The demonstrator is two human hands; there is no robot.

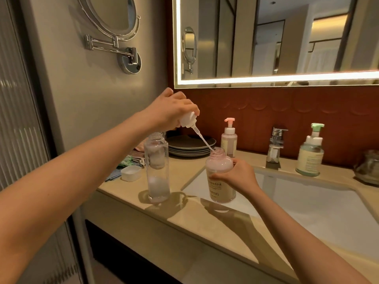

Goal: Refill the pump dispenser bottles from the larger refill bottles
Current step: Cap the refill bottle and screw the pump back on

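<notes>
Beige counter (184, 218) with an inset white sink (307, 201). A chrome faucet (275, 144) sits at the back edge, a pink-pump bottle (229, 139) just left of it and a green-pump bottle (310, 152) to its right. Stack of dark plates (190, 145) in the counter's back-left corner; crumpled cloths (131, 159) and a small white tub (130, 173) along the left edge. A tall clear bottle (156, 167), neck open and nearly empty, stands upright toward the front edge, left of the sink, and partly blocks the plates. Lit wall mirror (287, 37) above, round swing-arm mirror (114, 15) on the left wall. The left hand (170, 109) is raised over the counter, fingers curled round a white pump head (187, 120). Its dip tube (202, 139) slants down, tip at the open mouth of the pink bottle (219, 165). That bottle stands upright at the sink's front-left corner, filled with pale pink liquid. The right hand (238, 175) grips it round the body, thumb across the front. The hand covers part of the label and the print is only partly legible. The pump's nozzle is hidden in the left palm. A blurred object (368, 167) at the counter's right edge is cut off and can't be identified.
</notes>
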